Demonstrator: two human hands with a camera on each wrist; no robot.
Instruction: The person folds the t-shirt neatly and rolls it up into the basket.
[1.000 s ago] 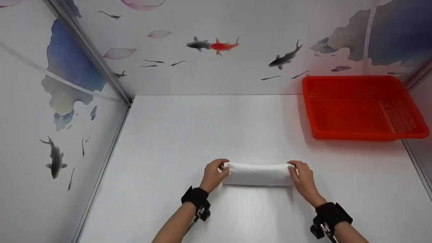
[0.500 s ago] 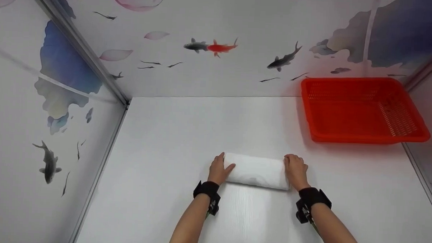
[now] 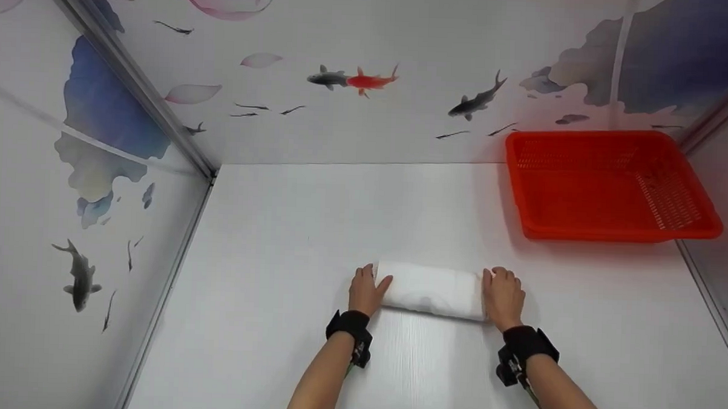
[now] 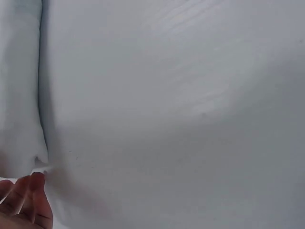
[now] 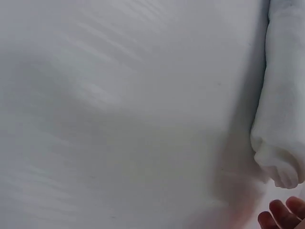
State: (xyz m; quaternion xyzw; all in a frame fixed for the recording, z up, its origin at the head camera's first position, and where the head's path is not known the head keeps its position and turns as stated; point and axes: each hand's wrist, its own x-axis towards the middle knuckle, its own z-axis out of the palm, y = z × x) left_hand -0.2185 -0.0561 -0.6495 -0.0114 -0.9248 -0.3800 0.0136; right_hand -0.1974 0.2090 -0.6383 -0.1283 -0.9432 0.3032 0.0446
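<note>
A rolled white towel [image 3: 430, 289] lies crosswise on the white table [image 3: 339, 216], near its front middle. My left hand [image 3: 366, 289] rests flat at the roll's left end, fingers straight and thumb touching the cloth. My right hand [image 3: 503, 296] lies against the right end, fingers pointing away from me and loosely bent. In the left wrist view the towel [image 4: 19, 95] fills the left edge, with fingertips [image 4: 29, 200] just below it. The right wrist view shows the towel's end [image 5: 281, 119] and fingertips [image 5: 284, 215] at the lower right.
A red plastic basket [image 3: 610, 183] with nothing in it stands at the back right corner. Walls printed with fish enclose the table on the left, back and right. A metal rail [image 3: 174, 270] runs along the left edge.
Both hands have gone from curling round the roll's ends to lying flatter against them. The forearms have drawn closer together, and the roll has shifted slightly away from me.
</note>
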